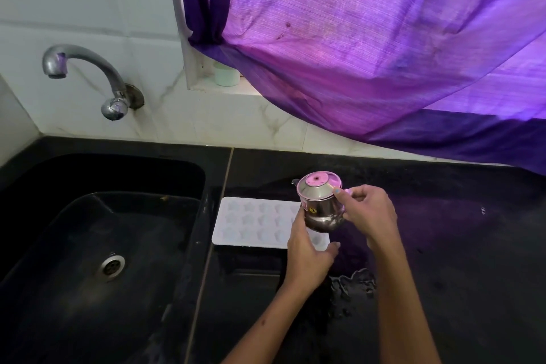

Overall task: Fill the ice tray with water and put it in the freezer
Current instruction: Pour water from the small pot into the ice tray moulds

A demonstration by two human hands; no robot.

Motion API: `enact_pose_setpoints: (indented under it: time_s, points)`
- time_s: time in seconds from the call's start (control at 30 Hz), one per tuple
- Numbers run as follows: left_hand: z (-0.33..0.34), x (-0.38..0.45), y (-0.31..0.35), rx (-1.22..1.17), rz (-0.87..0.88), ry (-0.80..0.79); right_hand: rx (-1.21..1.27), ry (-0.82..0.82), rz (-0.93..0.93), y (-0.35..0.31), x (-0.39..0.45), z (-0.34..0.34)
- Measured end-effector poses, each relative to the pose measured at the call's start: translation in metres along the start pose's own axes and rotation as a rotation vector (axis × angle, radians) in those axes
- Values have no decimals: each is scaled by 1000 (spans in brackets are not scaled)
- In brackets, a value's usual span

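A white ice tray (254, 221) with star-shaped cells lies flat on the black counter, just right of the sink. Over its right end I hold a small steel pot (320, 201) with a lid and a short spout pointing left. My right hand (369, 210) grips the pot by its handle side, thumb resting on the lid edge. My left hand (307, 254) cups the pot's lower left side from below and covers the tray's right front corner. Whether the cells hold water cannot be told.
A black sink (100, 233) with a steel drain fills the left side, under a wall tap (85, 74). A purple curtain (369, 38) hangs over the back right. A small white cup (227, 74) sits on the ledge. A water puddle (354, 284) lies on the counter (458, 245).
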State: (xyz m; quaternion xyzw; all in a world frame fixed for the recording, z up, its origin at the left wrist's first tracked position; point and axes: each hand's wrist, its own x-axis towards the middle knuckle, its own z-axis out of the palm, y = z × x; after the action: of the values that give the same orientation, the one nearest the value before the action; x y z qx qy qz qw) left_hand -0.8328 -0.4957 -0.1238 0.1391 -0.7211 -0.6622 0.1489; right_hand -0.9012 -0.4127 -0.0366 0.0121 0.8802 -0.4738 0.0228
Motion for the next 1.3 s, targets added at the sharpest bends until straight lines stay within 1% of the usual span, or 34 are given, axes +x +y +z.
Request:
enact_pose_setpoints:
  time_s: [0.2,0.6,0.73,0.9,1.0,1.17,1.3]
  points:
    - [-1,1,-3,-5,-27,-15,-102,9,-56,-5,-2,2]
    - [-1,1,-4,1,-35,-23,-105,20,-56,-5,-6,1]
    - [-3,-1,-2,-2,-29,-1,-66,26,-27,-4,-6,2]
    - [-7,1,2,41,18,57,28,11,-6,-3,-7,3]
    - [-10,1,2,30,10,58,48,8,-13,-4,-9,5]
    - [-15,-3,1,25,11,63,-2,27,-64,-9,-14,11]
    - [-21,-4,3,4,-20,62,-62,48,-104,-15,-17,19]
